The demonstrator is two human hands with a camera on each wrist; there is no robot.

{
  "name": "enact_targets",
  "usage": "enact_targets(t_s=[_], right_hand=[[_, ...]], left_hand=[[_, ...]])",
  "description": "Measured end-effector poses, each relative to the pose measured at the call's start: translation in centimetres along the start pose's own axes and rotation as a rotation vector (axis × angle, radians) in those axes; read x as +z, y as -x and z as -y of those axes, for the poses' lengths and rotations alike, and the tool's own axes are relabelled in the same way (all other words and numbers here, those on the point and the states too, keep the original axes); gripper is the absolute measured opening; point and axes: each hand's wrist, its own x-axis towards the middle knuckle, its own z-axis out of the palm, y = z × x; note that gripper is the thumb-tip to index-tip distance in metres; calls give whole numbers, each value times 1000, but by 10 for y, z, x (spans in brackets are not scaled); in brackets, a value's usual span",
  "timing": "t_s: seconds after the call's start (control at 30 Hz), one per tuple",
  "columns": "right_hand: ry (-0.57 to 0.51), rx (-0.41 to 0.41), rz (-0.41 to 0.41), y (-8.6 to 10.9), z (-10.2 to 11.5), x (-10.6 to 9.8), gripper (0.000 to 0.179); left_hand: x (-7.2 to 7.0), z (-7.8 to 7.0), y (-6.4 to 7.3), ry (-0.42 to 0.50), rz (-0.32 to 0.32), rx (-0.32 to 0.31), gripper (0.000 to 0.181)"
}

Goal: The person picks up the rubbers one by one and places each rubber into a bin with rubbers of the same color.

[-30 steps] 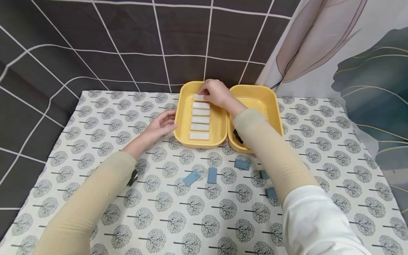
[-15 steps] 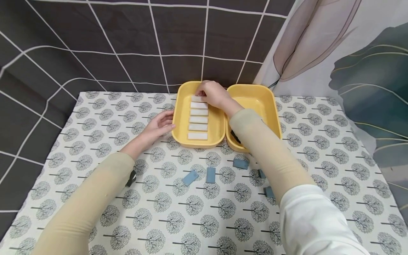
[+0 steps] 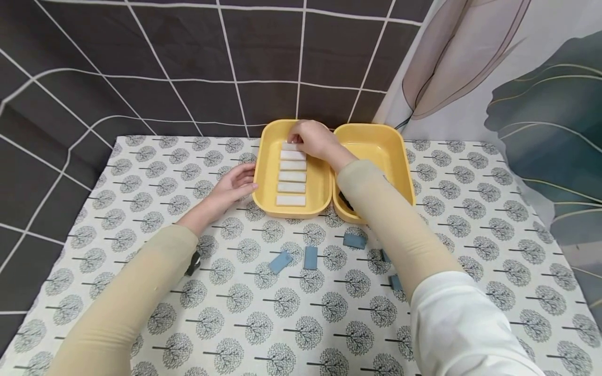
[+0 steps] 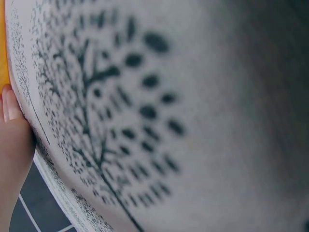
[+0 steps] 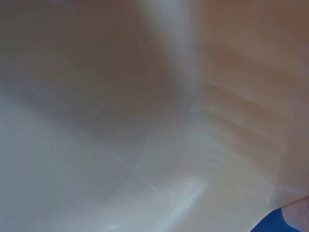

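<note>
White tile (image 3: 290, 147), pinched in right hand (image 3: 314, 138), fingers (image 3: 296, 136) curled

Smooth, softly glossy yellow plastic-looking tray (image 3: 320, 183), smooth white strips (image 3: 291, 200), matt cloth tablecloth (image 3: 226, 337).

From where I stand this looks like a corner of a home, though I can't tell which room. A white cloth printed with round grey trees (image 3: 226, 334) covers the work surface. Behind it, a charcoal fabric with a white tile-like grid (image 3: 263, 49) drapes softly, its lines bending at the left, so it's no real tiled wall. To the right hangs a pale curtain with large pink and blue-green leaves (image 3: 541, 146), as household furnishings go.
</note>
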Motion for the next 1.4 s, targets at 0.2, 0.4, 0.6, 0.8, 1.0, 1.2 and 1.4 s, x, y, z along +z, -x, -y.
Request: enact_targets(t_s=[0.2, 0.4, 0.6, 0.8, 1.0, 1.2, 1.4], right_hand=[[-47, 26, -7, 0, 0, 0, 17], [-1, 3, 12, -3, 1, 1, 16], [9, 18, 14, -4, 2, 1, 16], [-8, 56, -15, -5, 3, 1, 20], [-27, 92, -17, -5, 3, 0, 22], [-64, 93, -27, -5, 1, 0, 23], [-120, 91, -43, -4, -1, 0, 22]], left_hand=[[-1, 0, 0, -9, -2, 2, 68], [-2, -1, 2, -4, -10, -15, 68], [-3, 1, 2, 0, -16, -14, 68], [-3, -1, 4, -4, -18, -9, 67], [-4, -1, 4, -3, -17, -11, 67], [-4, -1, 4, -5, -15, -16, 68], [-4, 0, 2, -4, -12, -12, 67]])
